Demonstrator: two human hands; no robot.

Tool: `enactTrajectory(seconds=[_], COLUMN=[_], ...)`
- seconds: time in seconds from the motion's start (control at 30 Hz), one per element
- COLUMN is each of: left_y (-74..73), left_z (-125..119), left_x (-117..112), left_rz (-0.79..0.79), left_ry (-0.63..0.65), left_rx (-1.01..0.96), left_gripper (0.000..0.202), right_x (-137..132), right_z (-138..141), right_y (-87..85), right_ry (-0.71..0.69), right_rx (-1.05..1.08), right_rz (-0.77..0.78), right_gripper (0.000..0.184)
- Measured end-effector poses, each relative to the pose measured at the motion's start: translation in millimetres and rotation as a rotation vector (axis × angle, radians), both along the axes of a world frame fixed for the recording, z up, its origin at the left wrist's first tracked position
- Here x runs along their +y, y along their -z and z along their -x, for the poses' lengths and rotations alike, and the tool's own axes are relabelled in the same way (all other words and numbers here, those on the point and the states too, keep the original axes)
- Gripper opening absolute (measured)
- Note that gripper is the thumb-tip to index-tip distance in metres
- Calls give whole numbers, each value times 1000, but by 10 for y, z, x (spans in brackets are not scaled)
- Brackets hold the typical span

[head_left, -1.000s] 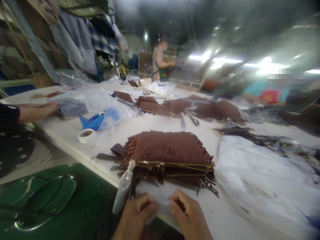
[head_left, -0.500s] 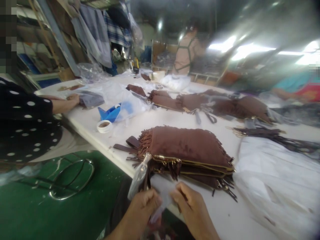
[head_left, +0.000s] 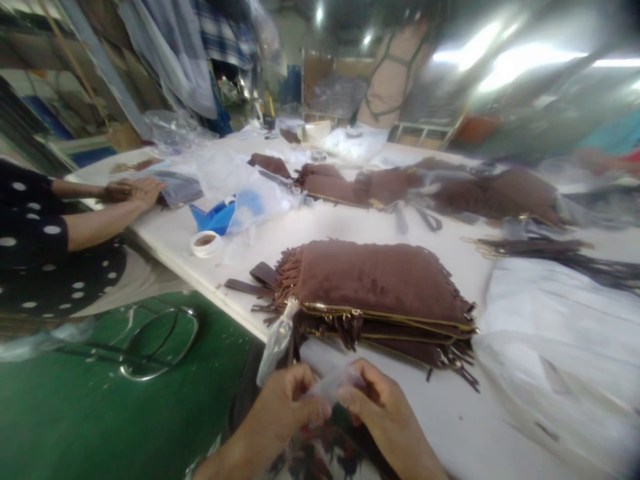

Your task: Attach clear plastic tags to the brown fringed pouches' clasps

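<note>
At the near table edge, my left hand [head_left: 280, 413] and my right hand [head_left: 387, 413] both pinch a small piece of translucent plastic wrap [head_left: 325, 360], stretched between the fingertips. Just beyond lie brown fringed clutch bags [head_left: 375, 273], stacked, with gold zippers and short tassels facing me. A plastic-wrapped tassel or strap [head_left: 276, 343] hangs at the stack's left front corner, close to my left hand. Dark strap loops [head_left: 263, 275] stick out on the left side of the stack.
White sheets in plastic [head_left: 545, 320] lie at right, dark straps [head_left: 535, 248] behind them. A tape roll [head_left: 205, 244] and a blue tape dispenser [head_left: 215, 217] stand left. More brown bags [head_left: 340, 187] line the back. A co-worker's hands [head_left: 137, 192] rest on a grey item.
My view has shifted slightly. My hands stay close together on the plastic wrap, with the fingers shifted a little. The co-worker at left has brought both hands together on the grey item.
</note>
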State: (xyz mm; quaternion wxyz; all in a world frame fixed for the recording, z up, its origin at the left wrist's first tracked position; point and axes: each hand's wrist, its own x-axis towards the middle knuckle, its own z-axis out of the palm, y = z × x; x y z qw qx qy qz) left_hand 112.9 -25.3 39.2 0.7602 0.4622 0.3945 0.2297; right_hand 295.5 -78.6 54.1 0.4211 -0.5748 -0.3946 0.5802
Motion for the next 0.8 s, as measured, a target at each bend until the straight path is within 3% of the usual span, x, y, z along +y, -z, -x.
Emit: enactTrajectory(seconds=[0.2, 0.4, 0.57, 0.67, 0.8], left_y=[91, -37, -83, -67, -56], left_z=[-12, -61, -87, -70, -76], left_x=[-64, -24, 8, 30, 75], left_rz=[-42, -5, -83, -40, 91], left_ry=[-46, 37, 2, -5, -66], left_rx=[50, -47, 108, 87, 13], left_gripper=[52, 45, 32, 33, 41], right_x=[39, 12, -35, -68, -126], right_z=[27, -8, 7, 45, 82], right_y=[17, -7, -77, -62, 52], right_ry=[48, 51, 35, 127, 241], right_rx=[25, -94, -188, -107, 128], right_rz=[27, -4, -84, -96, -47], right_gripper=[24, 16, 30, 34, 54])
